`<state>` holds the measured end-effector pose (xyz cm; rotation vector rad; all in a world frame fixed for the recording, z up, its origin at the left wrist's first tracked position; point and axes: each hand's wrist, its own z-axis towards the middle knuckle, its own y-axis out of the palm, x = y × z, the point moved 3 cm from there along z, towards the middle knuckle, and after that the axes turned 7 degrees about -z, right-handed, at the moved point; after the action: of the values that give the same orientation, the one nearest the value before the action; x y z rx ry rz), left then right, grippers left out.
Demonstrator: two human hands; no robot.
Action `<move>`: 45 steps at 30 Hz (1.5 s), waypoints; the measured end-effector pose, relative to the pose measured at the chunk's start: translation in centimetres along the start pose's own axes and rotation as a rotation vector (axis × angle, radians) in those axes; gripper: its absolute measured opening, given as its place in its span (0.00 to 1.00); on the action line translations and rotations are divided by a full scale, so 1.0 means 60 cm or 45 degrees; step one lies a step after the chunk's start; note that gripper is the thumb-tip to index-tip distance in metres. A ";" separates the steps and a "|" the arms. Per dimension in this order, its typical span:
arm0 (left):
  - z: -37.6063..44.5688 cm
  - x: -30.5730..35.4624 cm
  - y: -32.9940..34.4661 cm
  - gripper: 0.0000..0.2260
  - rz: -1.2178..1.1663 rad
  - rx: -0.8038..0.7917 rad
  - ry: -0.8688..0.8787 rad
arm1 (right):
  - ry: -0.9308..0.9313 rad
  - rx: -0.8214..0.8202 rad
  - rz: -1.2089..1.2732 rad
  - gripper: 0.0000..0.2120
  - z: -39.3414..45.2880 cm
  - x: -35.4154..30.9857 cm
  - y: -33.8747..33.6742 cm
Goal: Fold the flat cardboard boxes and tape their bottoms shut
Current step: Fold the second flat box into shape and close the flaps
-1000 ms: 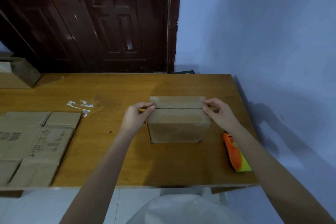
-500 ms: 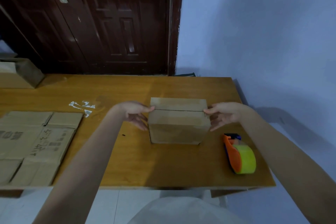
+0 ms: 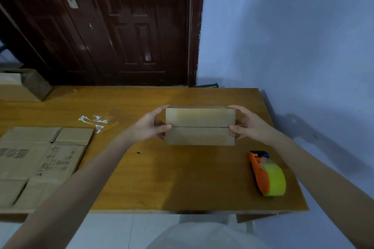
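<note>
A small folded cardboard box is held over the wooden table, its two closed flaps facing me with the seam running left to right. My left hand grips its left end, thumb on the seam and fingers round the side. My right hand grips the right end the same way. An orange tape dispenser with a yellow-green roll lies on the table to the right, below my right hand. Flat cardboard boxes lie stacked at the table's left.
An assembled cardboard box stands at the far left of the table. White tape scraps stick to the tabletop left of my left hand. A dark wooden door and a blue wall rise behind the table.
The box has tipped so its flaps face me, and it looks lifted off the table. Both hands moved from pressing the flap seam to gripping the box's ends.
</note>
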<state>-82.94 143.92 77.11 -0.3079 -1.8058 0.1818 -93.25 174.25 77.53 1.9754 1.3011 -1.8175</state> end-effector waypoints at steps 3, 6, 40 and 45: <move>-0.004 -0.028 0.021 0.30 0.033 0.065 0.080 | -0.105 0.148 0.044 0.30 -0.009 0.032 0.025; -0.010 -0.071 0.047 0.30 0.157 0.162 0.092 | -0.138 0.293 -0.072 0.29 -0.017 0.059 0.057; -0.048 -0.161 0.152 0.21 0.372 0.536 -0.184 | 0.895 0.344 0.399 0.24 0.000 0.130 0.138; -0.038 -0.154 0.149 0.20 0.206 0.518 -0.261 | 0.933 0.223 0.684 0.22 0.008 0.117 0.127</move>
<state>-77.60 149.54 66.64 -0.1479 -1.8940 0.7056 -89.33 172.67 68.05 2.8710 0.6048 -1.0137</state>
